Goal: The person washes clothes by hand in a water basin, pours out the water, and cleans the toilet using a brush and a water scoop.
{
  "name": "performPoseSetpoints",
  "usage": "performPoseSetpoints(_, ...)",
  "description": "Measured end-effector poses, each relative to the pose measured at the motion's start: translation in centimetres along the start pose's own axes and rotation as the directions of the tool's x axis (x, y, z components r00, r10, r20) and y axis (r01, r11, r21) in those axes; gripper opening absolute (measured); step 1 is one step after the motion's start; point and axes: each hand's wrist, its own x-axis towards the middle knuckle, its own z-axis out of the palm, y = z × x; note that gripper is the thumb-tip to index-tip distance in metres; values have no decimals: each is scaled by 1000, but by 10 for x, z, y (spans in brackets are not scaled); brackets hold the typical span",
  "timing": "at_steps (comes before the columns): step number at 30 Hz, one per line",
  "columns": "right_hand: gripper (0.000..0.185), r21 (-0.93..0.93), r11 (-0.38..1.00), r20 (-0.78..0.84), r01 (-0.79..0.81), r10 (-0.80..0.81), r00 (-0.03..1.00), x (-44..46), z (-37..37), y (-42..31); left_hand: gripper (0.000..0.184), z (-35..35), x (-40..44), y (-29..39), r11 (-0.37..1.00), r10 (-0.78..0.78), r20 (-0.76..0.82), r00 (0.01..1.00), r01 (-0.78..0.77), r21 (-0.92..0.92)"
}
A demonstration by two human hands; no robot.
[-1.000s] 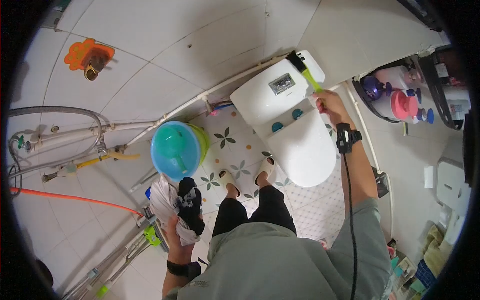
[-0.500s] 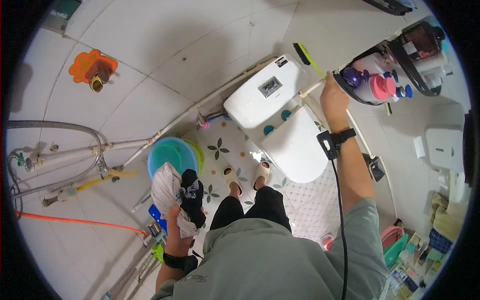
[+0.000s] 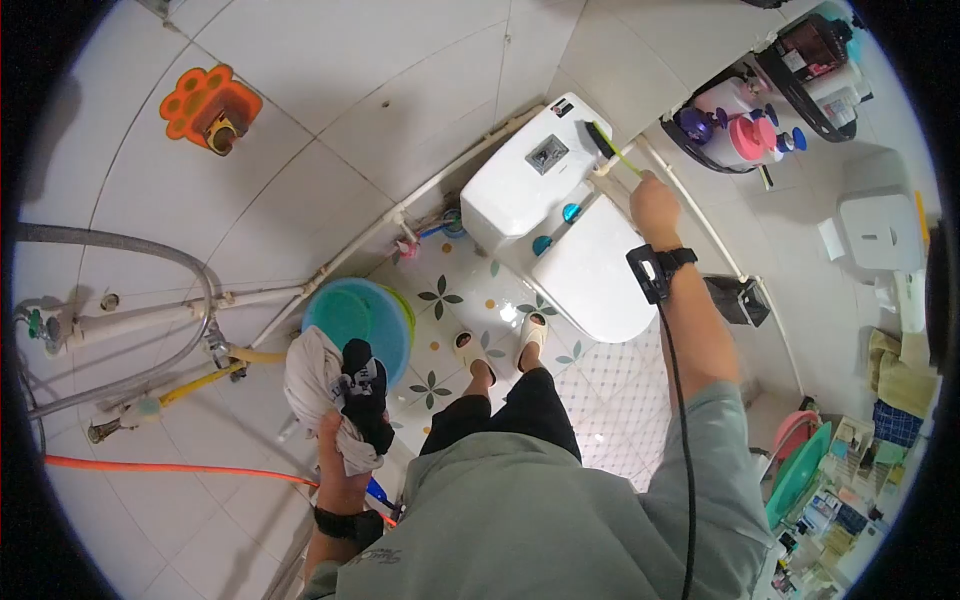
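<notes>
My right hand (image 3: pixel 657 208) is closed around the handle of a yellow-green brush (image 3: pixel 603 140) with dark bristles. The brush head appears over the right end of the white toilet tank (image 3: pixel 515 190); whether it touches the tank, I cannot tell. Below my right hand is the closed toilet lid (image 3: pixel 600 275). In my left hand (image 3: pixel 328 432) is a bunched-up pale cloth (image 3: pixel 312 375), together with a black cloth (image 3: pixel 362 385) bearing white lettering. Part of the left fingers is hidden by the cloth. Just beyond this bundle stands a blue basin (image 3: pixel 393 335) with a teal one inside.
Pump bottles (image 3: pixel 752 138) fill a wall rack at upper right. A grey hose (image 3: pixel 170 250), pipes and an orange hose (image 3: pixel 180 465) run along the left wall. An orange paw-shaped piece (image 3: pixel 195 100) is on the tiles. At lower right, a crowded shelf (image 3: pixel 840 480) holds toiletries.
My right hand has come down and slightly left, carrying the brush from against the right wall to over the tank's end. My left hand has shifted a little left with the cloths.
</notes>
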Motion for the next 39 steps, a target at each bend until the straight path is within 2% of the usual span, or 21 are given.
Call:
performPoseSetpoints(2, 26, 177, 983, -152, -57, 84, 985, -17, -5, -2, 56, -16, 3, -2, 1000, -25, 19, 1000, 25, 1)
performPoseSetpoints(5, 26, 277, 953, -128, -125, 166, 978, -44, 1, 25, 56, -4, 0, 4, 1000, 1, 72, 997, 0, -2)
performPoseSetpoints(8, 27, 531, 822, -48, -206, 272, 961, -69, 18, 67, 55, -16, 10, 0, 998, -23, 168, 985, 31, -46)
performPoseSetpoints(11, 27, 804, 394, 294, -446, 390, 873, -100, -6, 73, 55, -3, 7, 4, 1000, -27, 146, 989, 25, 15)
performPoseSetpoints(14, 26, 853, 70, 477, -518, 302, 826, -130, -37, 64, 52, 12, 7, -1, 1000, -9, 98, 995, 12, -25)
performPoseSetpoints(16, 23, 863, -73, 502, -499, 212, 838, -144, -33, 82, 49, 3, 16, -8, 999, -13, 219, 976, 24, -47)
performPoseSetpoints(17, 23, 855, 203, 421, -478, 268, 867, -148, -18, 94, 48, 5, 18, -12, 998, -17, 279, 960, 34, -56)
performPoseSetpoints(18, 24, 768, 460, 337, -446, 302, 892, -152, -6, 106, 47, 15, 16, -16, 997, -19, 281, 960, 40, -69)
performPoseSetpoints(20, 24, 630, 738, 11, -242, 304, 953, -162, -16, 120, 45, 44, 7, -16, 994, -7, 275, 961, 36, -102)
performPoseSetpoints(21, 24, 508, 848, -145, -152, 259, 955, -162, -19, 129, 51, 56, 4, -17, 999, -22, 260, 965, 30, -27)
performPoseSetpoints(24, 23, 206, 937, 61, -281, 274, 960, -169, -10, 181, 52, 84, 0, -35, 999, 17, 213, 977, -22, 26)
performPoseSetpoints(27, 22, 296, 905, -68, -305, 339, 938, -173, -32, 234, 52, 113, -7, -51, 999, -36, 235, 971, 29, 36)
performPoseSetpoints(30, 18, 294, 890, -122, -349, 397, 910, -183, -85, 280, 51, 134, -9, -69, 994, -105, 366, 925, 85, 71)
performPoseSetpoints(33, 18, -30, 862, -50, -505, 504, 863, -207, -70, 340, 50, 167, -16, -89, 993, -104, 240, 965, 88, 75)
performPoseSetpoints(36, 17, -170, 920, 77, -353, 369, 926, -233, -33, 392, 49, 176, -4, -105, 989, -138, 294, 946, 114, 99)
performPoseSetpoints(37, 18, -99, 880, 50, -464, 470, 881, -224, -56, 377, 47, 190, -12, -106, 984, -178, 341, 923, 162, 74)
performPoseSetpoints(39, 19, 92, 879, -13, -467, 470, 882, -214, -81, 362, 47, 208, -25, -108, 981, -168, 320, 932, 125, 150)
